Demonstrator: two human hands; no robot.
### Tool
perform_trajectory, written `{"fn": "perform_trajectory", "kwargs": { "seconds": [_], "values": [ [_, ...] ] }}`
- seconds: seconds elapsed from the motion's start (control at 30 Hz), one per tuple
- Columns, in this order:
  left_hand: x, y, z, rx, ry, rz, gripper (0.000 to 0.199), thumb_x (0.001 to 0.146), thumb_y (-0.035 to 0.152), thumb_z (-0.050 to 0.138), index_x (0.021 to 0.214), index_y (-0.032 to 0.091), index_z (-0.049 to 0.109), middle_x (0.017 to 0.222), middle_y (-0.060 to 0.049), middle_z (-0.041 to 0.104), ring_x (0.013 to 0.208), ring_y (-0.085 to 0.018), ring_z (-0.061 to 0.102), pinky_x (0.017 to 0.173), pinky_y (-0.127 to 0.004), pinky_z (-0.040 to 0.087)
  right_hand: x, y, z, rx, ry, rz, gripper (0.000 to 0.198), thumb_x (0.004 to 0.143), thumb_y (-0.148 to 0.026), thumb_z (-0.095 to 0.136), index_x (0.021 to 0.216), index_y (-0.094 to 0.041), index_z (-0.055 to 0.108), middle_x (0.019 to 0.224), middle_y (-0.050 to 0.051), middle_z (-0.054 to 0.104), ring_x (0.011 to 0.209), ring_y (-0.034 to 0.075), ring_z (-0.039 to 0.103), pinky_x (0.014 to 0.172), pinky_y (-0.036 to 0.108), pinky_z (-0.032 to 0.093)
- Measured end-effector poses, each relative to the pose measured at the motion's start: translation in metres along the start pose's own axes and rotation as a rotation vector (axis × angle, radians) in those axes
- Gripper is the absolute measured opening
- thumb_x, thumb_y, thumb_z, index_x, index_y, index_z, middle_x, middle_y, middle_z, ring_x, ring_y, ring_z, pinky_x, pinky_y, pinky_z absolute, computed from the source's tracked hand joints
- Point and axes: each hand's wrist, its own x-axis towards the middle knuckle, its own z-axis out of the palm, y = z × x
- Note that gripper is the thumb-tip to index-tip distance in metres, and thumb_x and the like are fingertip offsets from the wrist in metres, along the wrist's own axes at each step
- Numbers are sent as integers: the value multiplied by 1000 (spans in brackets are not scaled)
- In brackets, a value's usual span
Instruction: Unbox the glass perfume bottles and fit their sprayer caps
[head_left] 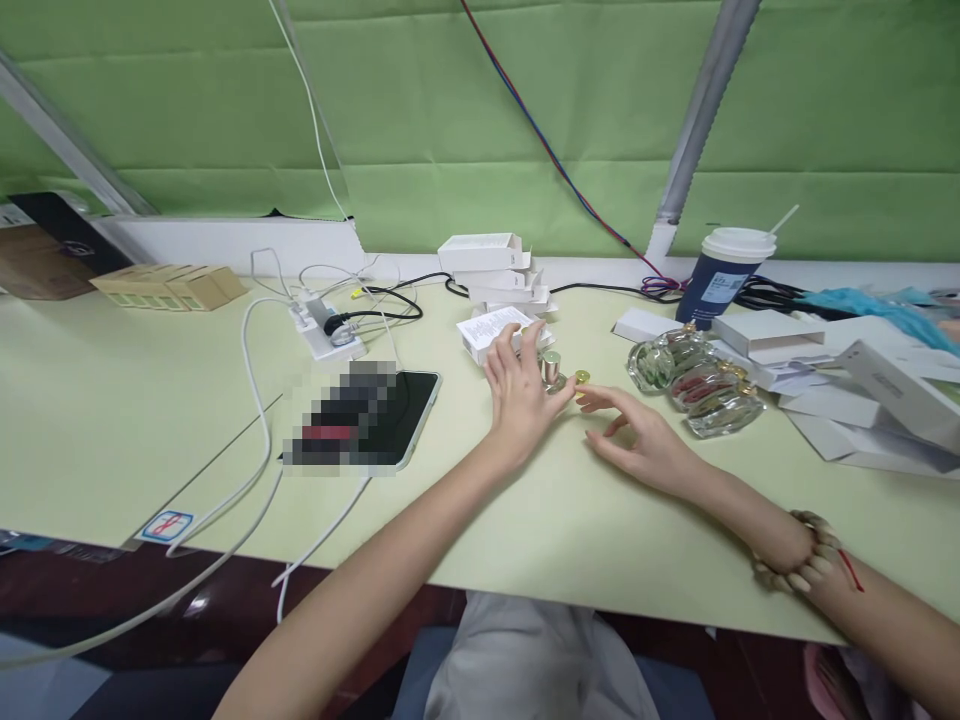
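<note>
My left hand [519, 400] is over the middle of the table with its fingers spread, its thumb pointing at a few small shiny caps. One of them, a silver cap [552, 367], stands just beyond the thumb. A small gold cap [582, 378] lies near both my left thumb and the fingertips of my right hand [643, 440]. That right hand is open, thumb apart from the fingers; whether a fingertip touches the gold cap I cannot tell. Several clear glass bottles [660, 365] with green or red contents lie to the right. My left fingers partly cover a small white box [480, 338].
White boxes [482, 252] are stacked at the back. At right are a lidded dark blue cup [720, 280] and loose white cartons [900, 400]. A tablet [416, 410], a power strip [330, 345] with cables and tan boxes [169, 287] occupy the left.
</note>
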Motion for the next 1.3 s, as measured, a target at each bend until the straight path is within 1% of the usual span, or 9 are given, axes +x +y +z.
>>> {"fn": "perform_trajectory", "kwargs": {
  "seconds": [0.17, 0.33, 0.53, 0.67, 0.8, 0.87, 1.0, 1.13, 1.3],
  "values": [
    [6, -10, 4, -138, -79, -123, 87, 64, 39, 71, 133, 21, 21, 126, -11, 45, 119, -24, 42, 97, -38, 30, 0, -1, -1, -42, 7, -99, 24, 82, -18, 50, 103, -22, 61, 106, 8, 57, 87, 15, 58, 61, 24, 50],
    [10, -21, 12, -146, -183, -141, 78, 65, 41, 71, 127, 19, 29, 122, -12, 52, 112, -25, 48, 95, -39, 32, -1, 2, 0, -19, -41, -119, 20, 83, -17, 49, 95, -21, 64, 104, 7, 56, 81, 13, 57, 58, 23, 49],
    [8, -25, 20, -124, -85, -141, 75, 72, 33, 64, 133, 16, 24, 129, -15, 43, 120, -27, 40, 100, -41, 30, 2, 1, -3, -212, 98, -181, 21, 82, -17, 49, 97, -21, 63, 104, 8, 55, 99, 19, 53, 89, 37, 44],
    [5, -22, 18, -35, 33, -63, 71, 77, 28, 55, 136, 13, 18, 136, -19, 30, 128, -29, 28, 103, -45, 25, 5, 7, -8, -434, 272, -39, 38, 80, -24, 52, 117, -18, 55, 125, 15, 40, 119, 28, 39, 98, 46, 35],
    [0, -9, 10, -18, 84, 168, 48, 82, 24, 46, 127, 17, 34, 134, -17, 32, 128, -25, 30, 101, -42, 30, 6, 24, -14, -574, 356, 98, 50, 79, -27, 53, 127, -15, 46, 141, 19, 16, 134, 37, 13, 104, 54, 25],
    [-4, 0, 7, -50, -8, 291, 38, 84, 21, 41, 122, 20, 43, 129, -13, 39, 124, -22, 36, 99, -38, 34, 7, 32, -16, -601, 318, 94, 45, 81, -27, 50, 124, -16, 49, 144, 17, 11, 135, 38, 9, 104, 55, 24],
    [-18, 12, 12, -85, -386, 474, 36, 86, 22, 37, 120, 20, 49, 137, -11, 36, 130, -24, 33, 101, -39, 35, 7, 36, -18, -609, 250, 110, 45, 80, -26, 51, 123, -13, 51, 147, 17, 3, 135, 40, 11, 103, 52, 28],
    [-27, 11, 20, -100, -615, 367, 44, 87, 31, 40, 130, 21, 42, 148, -13, 14, 140, -30, 11, 108, -46, 28, 6, 31, -17, -595, 254, 243, 51, 80, -29, 53, 128, -13, 49, 146, 19, 1, 133, 41, 18, 102, 49, 31],
    [-24, 9, 17, -73, -665, 248, 46, 87, 33, 38, 132, 21, 41, 150, -13, 10, 141, -31, 7, 110, -49, 24, 7, 34, -12, -560, 97, 396, 59, 83, -35, 49, 138, -15, 39, 143, 22, 15, 131, 39, 25, 100, 48, 32]
  ]
}}
